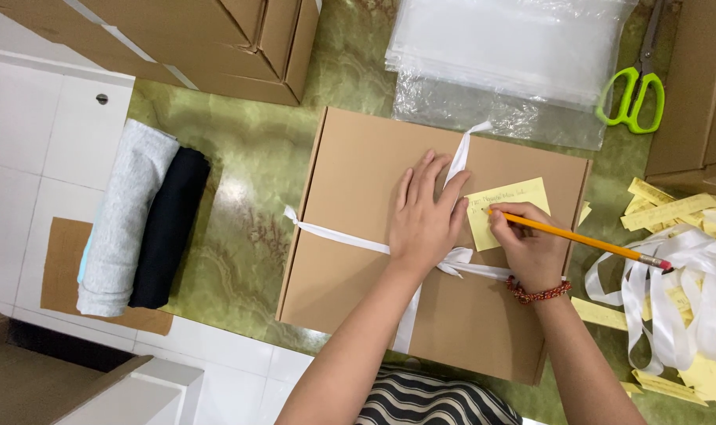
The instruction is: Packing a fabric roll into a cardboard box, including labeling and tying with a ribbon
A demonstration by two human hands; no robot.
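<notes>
Our right hand point(531, 248) pinches the yellow pencil point(586, 240), its tip on the yellow note point(506, 206) right of the middle of the frame. Our left hand point(425, 220), fingers spread, lies flat on the brown cardboard box point(350, 236) by the white ribbon point(334, 234). We should press firmly there so the note stays put while we write.

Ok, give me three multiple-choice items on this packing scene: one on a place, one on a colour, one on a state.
1. Where do the scissors lie?
A. top right, beside the clear plastic bags
B. on the box
C. on the rolled cloths

2. What colour is the note under the pencil?
A. pink
B. yellow
C. blue

3. How is the cardboard box?
A. open and untied
B. crushed
C. closed, with a white ribbon tied round it

Answers: 1 A, green handles show there; 2 B, the right hand writes on yellow paper; 3 C, the left hand presses on the shut lid beside the bow.
</notes>
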